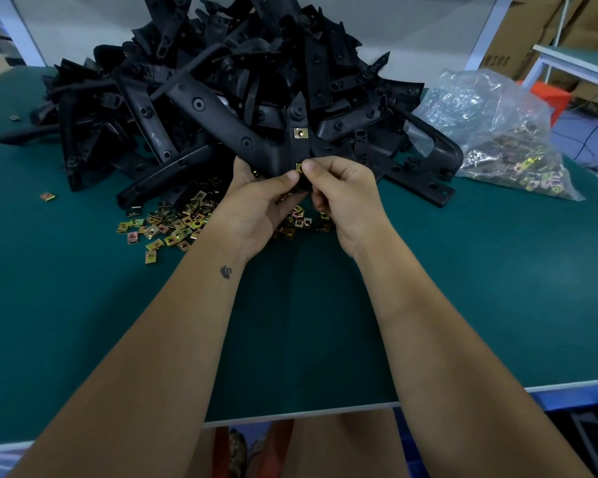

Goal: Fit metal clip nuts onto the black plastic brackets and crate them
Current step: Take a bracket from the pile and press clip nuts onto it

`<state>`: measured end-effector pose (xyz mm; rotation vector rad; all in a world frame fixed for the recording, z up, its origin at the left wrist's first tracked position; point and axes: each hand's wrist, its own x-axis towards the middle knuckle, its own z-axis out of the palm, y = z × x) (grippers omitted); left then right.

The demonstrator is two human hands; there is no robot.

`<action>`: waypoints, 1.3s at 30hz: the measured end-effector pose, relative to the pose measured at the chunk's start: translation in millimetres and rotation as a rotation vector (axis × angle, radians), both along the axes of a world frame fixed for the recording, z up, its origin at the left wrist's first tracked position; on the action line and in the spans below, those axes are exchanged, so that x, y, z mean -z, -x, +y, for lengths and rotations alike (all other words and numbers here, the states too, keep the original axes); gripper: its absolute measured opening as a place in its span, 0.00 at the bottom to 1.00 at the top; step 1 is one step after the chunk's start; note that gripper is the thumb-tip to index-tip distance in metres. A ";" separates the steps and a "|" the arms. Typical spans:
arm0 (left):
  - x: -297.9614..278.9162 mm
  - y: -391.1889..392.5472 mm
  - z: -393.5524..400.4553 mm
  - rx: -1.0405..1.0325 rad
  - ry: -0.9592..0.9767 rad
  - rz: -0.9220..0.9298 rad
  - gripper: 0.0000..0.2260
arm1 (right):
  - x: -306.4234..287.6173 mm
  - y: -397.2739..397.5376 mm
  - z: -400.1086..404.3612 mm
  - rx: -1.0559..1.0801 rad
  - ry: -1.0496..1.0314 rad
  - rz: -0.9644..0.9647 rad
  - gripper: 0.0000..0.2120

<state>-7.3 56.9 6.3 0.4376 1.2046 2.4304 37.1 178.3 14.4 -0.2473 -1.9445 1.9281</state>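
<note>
Bracket: black plastic Y-shaped bracket (277, 146), long arm running up-left, pointed tip away.
Left hand (256, 198): grips bracket's near end.
Right hand (342, 191): pinches small brass-coloured metal clip nut (299, 167) against bracket's edge.

Both forearms reach forward, converging at the bracket (292, 157); left hand (256, 205) grips its near end from below, right hand (342, 194) pinches beside it, thumbs nearly touching

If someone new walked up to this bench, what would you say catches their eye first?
The tall heap of black plastic brackets at the back of the green table. In front of it, the left hand holds one bracket while the right hand pinches a clip nut onto it, above scattered loose clip nuts.
</note>
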 end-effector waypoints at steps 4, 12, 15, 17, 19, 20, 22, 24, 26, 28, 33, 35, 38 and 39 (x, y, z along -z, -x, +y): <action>0.1 1.7 1.2 -0.036 -0.060 -0.064 0.24 | 1.2 1.7 -5.5 0.111 -0.214 0.033 0.07; -0.2 1.0 3.3 -0.062 0.053 -0.021 0.20 | 7.5 1.6 -11.2 0.263 -0.540 0.040 0.11; -1.3 0.5 4.7 -0.069 0.039 -0.055 0.11 | 4.0 -0.9 -9.4 0.336 -0.502 0.086 0.11; -2.4 1.6 5.2 -0.070 0.031 -0.075 0.06 | 1.8 -2.1 -6.8 0.376 -0.468 0.093 0.12; -2.6 4.3 4.5 -0.087 0.073 -0.064 0.06 | 0.0 -2.6 -3.7 0.386 -0.415 0.083 0.12; -2.9 5.4 4.0 -0.106 0.100 -0.054 0.07 | -0.6 -2.6 -2.7 0.382 -0.384 0.081 0.12; -3.4 5.3 4.0 -0.145 0.127 -0.035 0.06 | -1.9 -2.9 -2.6 0.373 -0.326 0.087 0.11; -3.1 3.9 4.9 -0.183 0.132 -0.017 0.04 | -3.8 -2.7 -2.6 0.349 -0.233 0.112 0.11; -3.7 1.9 5.5 -0.211 0.130 -0.013 0.06 | -6.4 -2.8 -1.5 0.264 -0.103 0.111 0.10; -4.8 0.5 6.4 -0.214 0.113 -0.010 0.05 | -8.1 -3.1 -0.4 0.122 -0.013 0.086 0.09; -7.3 0.9 6.6 -0.238 0.000 -0.124 0.05 | -9.4 -3.9 -3.4 -0.155 0.056 0.096 0.07; -7.8 0.7 6.4 -0.249 -0.019 -0.151 0.06 | -6.5 -2.3 -4.7 -0.181 0.019 0.091 0.09; -7.5 -2.3 9.0 -0.272 0.066 -0.096 0.06 | -2.2 -0.1 -6.8 -0.089 -0.034 0.086 0.08; -8.0 -3.9 10.1 -0.266 0.104 -0.065 0.06 | -1.5 0.5 -6.2 -0.053 -0.025 0.094 0.08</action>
